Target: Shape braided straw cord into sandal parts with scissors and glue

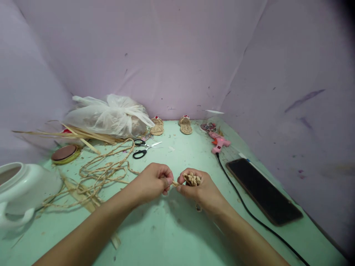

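Note:
My left hand [156, 180] is closed in a pinch on a strand of twisted straw cord [175, 183], which runs across to my right hand. Fingers curled, my right hand [201, 188] grips a small bundle of braided straw [192, 179]; part of it hides behind the palm, and a bit hangs out below. Left of my hands, a loose tangle of the same cord [107, 168] lies on the table, one end leading toward my left hand. Black-handled scissors [142, 149] rest with blades apart just beyond that hand.
Two small woven straw sandals [157, 127] stand by the back wall, near a white plastic bag [111, 116]. A pink glue gun [219, 143] with a black cable and a phone [263, 190] lie right. A white jug [30, 184], round tin [65, 153] and dry straw strips [91, 135] occupy the left.

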Demonstrator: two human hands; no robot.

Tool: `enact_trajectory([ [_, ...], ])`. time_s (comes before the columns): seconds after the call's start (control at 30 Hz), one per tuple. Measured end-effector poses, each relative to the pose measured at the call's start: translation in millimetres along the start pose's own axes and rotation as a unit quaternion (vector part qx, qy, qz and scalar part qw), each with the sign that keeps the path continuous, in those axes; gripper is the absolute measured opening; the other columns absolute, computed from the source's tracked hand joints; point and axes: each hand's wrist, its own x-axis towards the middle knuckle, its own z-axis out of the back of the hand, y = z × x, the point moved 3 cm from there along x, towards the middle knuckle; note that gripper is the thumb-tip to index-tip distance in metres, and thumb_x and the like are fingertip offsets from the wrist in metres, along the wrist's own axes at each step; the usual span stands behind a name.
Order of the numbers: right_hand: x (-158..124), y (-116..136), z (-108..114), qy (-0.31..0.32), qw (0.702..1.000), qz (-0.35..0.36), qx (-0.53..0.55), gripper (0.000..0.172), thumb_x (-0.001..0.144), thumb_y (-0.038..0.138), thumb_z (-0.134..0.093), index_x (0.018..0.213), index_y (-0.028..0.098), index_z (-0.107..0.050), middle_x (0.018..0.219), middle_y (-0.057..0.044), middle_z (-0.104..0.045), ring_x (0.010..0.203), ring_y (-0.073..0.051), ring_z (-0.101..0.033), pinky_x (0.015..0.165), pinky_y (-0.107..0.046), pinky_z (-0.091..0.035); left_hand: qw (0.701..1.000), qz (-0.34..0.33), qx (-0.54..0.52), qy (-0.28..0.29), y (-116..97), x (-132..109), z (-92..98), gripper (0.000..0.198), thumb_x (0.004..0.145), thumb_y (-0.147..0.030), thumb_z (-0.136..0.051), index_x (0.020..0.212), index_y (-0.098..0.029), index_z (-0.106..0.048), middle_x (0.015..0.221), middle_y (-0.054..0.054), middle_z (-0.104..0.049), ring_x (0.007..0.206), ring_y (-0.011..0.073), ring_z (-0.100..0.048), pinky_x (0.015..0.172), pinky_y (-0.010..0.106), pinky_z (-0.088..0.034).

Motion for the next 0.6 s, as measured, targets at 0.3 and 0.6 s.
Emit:
enact_trajectory([
  [0.3,0.2,2.7,-0.1,-0.023,1.0,0.008,-0.006,0.015,0.055,0.02,-0.067,0.062,0.017,-0.055,0.051,0.007,-0.046,0.047,-0.007,-0.036,0.045,-0.021,-0.029,0.999,0.019,0.037,-0.005,-4.5,-2.7,5.1,0.013,0.065,-0.026,-0.051,0.067,-0.015,-0.056,0.047,-0.005,-0.048,0.041,0.007,-0.036,0.041,0.019,-0.026],
  [0.6,-0.7,5.8,0.2,-0.026,0.999,0.02,-0.024,0.012,0.058,0.022,-0.065,0.061,0.017,-0.055,0.053,0.004,-0.048,0.05,-0.009,-0.039,0.047,-0.022,-0.031,0.995,0.005,0.097,-0.002,-5.6,-3.9,6.9,0.014,0.064,-0.027,-0.05,0.06,-0.015,-0.054,0.048,-0.005,-0.04,0.044,0.0071,-0.031,0.041,0.02,-0.023],
])
